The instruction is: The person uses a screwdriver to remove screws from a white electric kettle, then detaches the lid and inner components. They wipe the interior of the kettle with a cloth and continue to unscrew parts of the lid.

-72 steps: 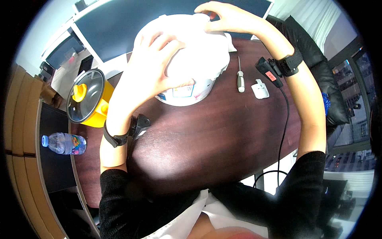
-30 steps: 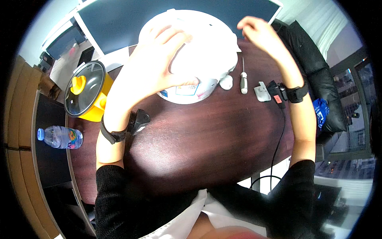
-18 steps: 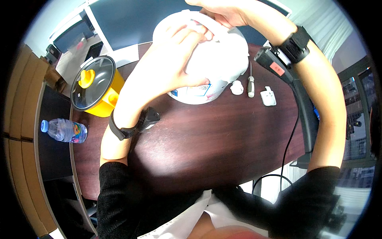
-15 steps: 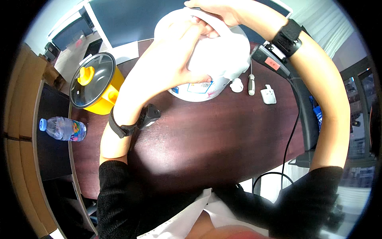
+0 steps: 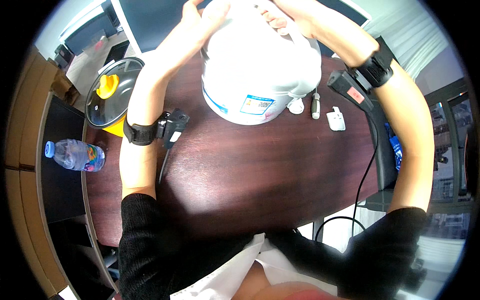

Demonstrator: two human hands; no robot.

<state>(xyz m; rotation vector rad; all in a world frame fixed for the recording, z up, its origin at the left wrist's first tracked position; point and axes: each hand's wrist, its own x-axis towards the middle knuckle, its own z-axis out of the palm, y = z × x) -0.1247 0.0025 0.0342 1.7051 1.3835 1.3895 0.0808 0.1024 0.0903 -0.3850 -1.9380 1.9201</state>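
Wht jug (image 5: 250,65), contents hidden, R hand (image 5: 299,16) round hndl (image 5: 296,36), L hand (image 5: 202,22) alongside, grip unclear

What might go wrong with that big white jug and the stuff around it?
If the right hand loses its hold on the handle of the white jug, the jug might tip and bump the small white round piece or the screwdriver close beside it. The left forearm looks near the lidded yellow pot and might nudge it. The black cable might snag when the right arm moves.
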